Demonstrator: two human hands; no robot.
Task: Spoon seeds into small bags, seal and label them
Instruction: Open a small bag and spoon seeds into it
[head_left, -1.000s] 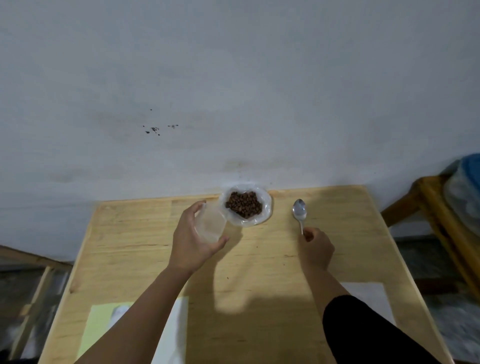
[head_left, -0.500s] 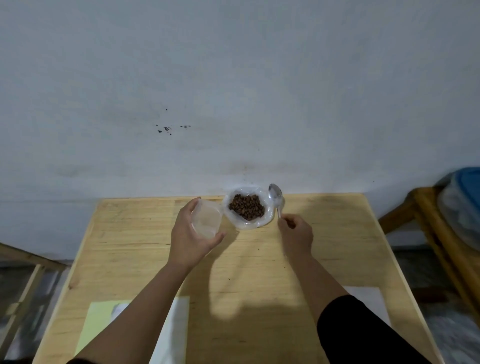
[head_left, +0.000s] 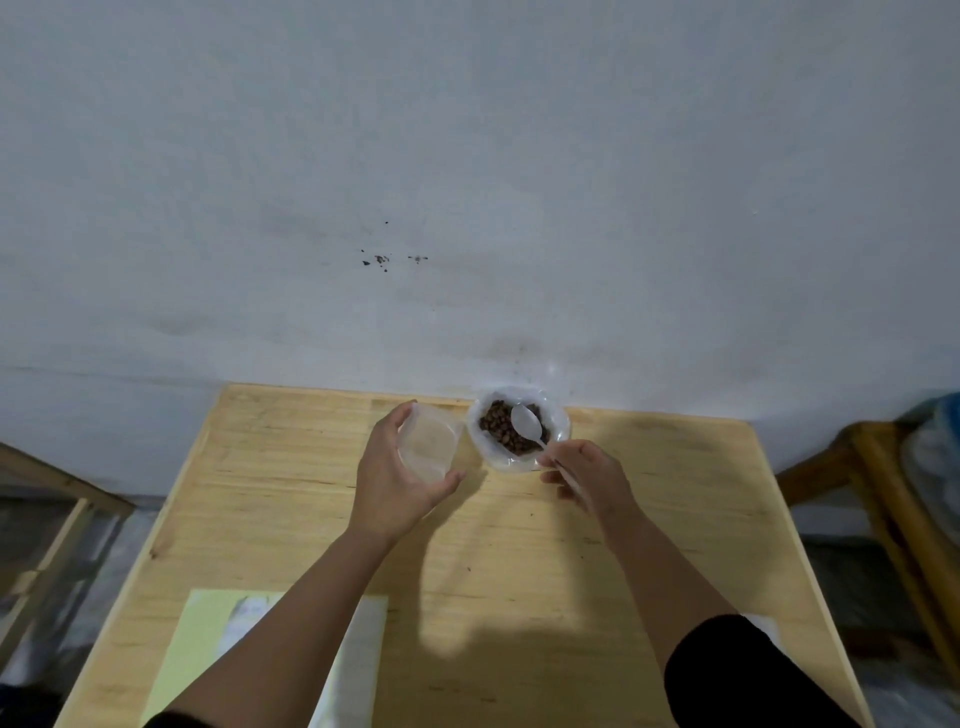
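Observation:
A clear plastic bag rolled open and filled with brown seeds sits at the far edge of the wooden table, against the wall. My left hand grips a small clear bag held open just left of the seed bag. My right hand pinches the handle of a metal spoon, whose bowl hovers over the seeds.
A pale yellow sheet and white paper lie at the near left of the table, partly under my left arm. Another white sheet peeks out by my right sleeve. A wooden chair with a bundle stands to the right.
My right hand picked the spoon up from the table right of the seed bag and carried it left, so its bowl is over the seeds. My left hand kept holding the small bag.

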